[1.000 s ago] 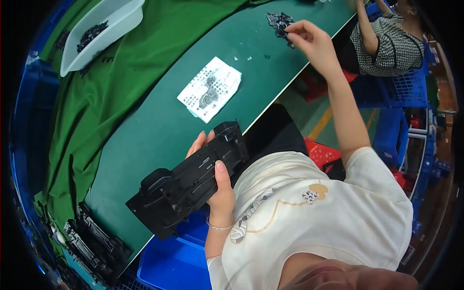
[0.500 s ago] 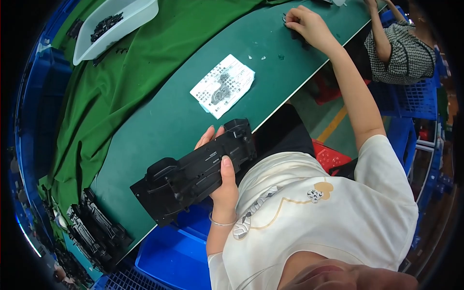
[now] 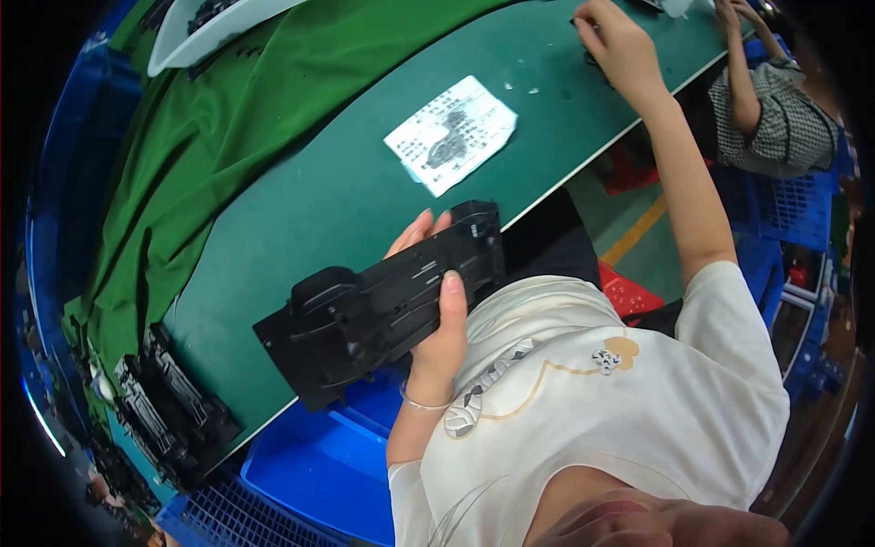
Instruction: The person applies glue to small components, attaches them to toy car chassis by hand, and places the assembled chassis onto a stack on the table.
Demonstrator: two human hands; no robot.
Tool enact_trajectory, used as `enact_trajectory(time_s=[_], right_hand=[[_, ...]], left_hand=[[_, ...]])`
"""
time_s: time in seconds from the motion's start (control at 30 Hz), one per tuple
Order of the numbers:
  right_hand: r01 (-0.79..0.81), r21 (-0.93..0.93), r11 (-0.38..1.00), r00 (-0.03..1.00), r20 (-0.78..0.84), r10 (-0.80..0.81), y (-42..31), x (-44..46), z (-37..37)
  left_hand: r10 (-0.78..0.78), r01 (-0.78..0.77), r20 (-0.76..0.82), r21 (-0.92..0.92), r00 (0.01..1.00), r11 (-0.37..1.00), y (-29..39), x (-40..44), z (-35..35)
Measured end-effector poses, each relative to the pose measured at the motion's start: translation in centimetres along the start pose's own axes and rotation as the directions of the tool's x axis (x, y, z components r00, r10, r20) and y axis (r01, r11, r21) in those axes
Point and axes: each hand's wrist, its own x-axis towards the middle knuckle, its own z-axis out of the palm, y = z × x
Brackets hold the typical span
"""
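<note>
My left hand (image 3: 444,333) grips a long black molded plastic part (image 3: 392,296) by its middle, thumb on top and fingertips showing past the far edge. The part is tilted above the table's near edge, with a raised box-like section toward its left end and small pale print on its face. My right hand (image 3: 622,50) is over the far right of the table, thumb and index finger pinched together. A small dark bit shows at the fingertips, too small to name. Between the hands lies a white printed sheet (image 3: 488,137) with a dark grey patch on it.
A green table (image 3: 301,210) runs diagonally, with green cloth (image 3: 205,173) along its far side. A white bin (image 3: 264,11) holds black pieces. Similar black parts (image 3: 173,401) stand at lower left. Below is a blue crate (image 3: 319,474). A co-worker (image 3: 770,118) sits at right.
My right hand has moved slightly up and right in view, still pinched. The black part in my left hand has shifted a little right and up. The whole view has shifted too.
</note>
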Motion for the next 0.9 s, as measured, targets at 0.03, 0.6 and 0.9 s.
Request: enact_trajectory(time_s=[0.03,0.6,0.9], right_hand=[[-0.044,0.213,0.976,0.999,0.035,0.037,-1.2,-0.5,-0.2],[-0.158,0.668,0.727,0.834,0.484,-0.264,-10.4,-3.6,0.1],[-0.370,0.726,0.580,0.799,0.567,-0.200,-10.5,-3.3,0.3]], left_hand=[[-0.002,0.002,0.023,-0.012,1.000,1.000,0.0,0.0,-0.1],[-0.054,0.054,0.022,-0.016,0.998,0.998,0.3,0.1,-0.1],[-0.074,0.077,0.107,-0.023,0.992,0.997,0.6,0.3,-0.7]])
